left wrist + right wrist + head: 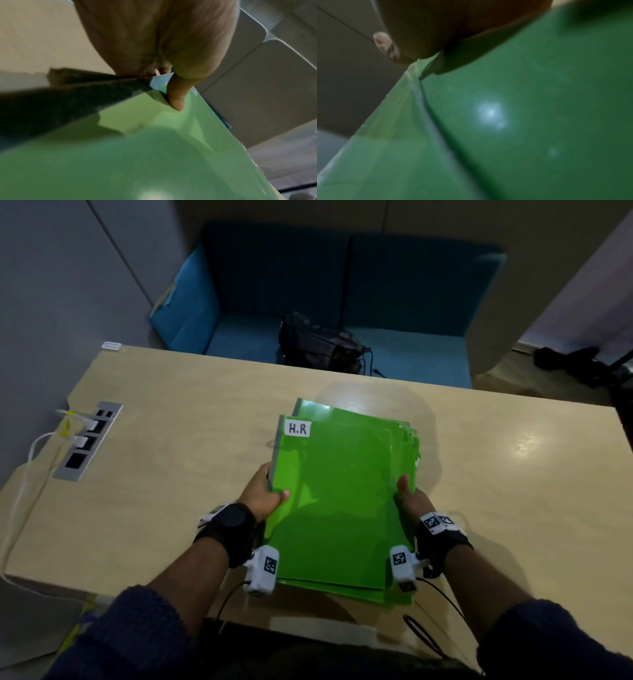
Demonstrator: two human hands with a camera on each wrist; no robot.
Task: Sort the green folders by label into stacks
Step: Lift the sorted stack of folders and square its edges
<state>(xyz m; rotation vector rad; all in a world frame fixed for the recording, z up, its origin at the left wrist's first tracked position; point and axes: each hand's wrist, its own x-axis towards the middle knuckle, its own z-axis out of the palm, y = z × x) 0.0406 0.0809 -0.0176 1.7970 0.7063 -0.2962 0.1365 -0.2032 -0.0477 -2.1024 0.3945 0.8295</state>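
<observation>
A pile of several green folders (337,498) sits over the near middle of the wooden table (171,474). The top folder carries a white label (298,428) reading "H.R" at its far left corner. My left hand (265,494) grips the pile's left edge, thumb on top and fingers underneath; the left wrist view shows the thumb (177,94) pressing the green cover (137,155). My right hand (409,496) grips the right edge, thumb on top; the right wrist view shows blurred green folder (522,121) under the hand. Labels on the lower folders are hidden.
A grey socket panel (87,441) with white plugs and cables is set into the table at the left. A blue sofa (342,302) with a black bag (322,347) stands beyond the far edge. Bare tabletop lies left and right of the pile.
</observation>
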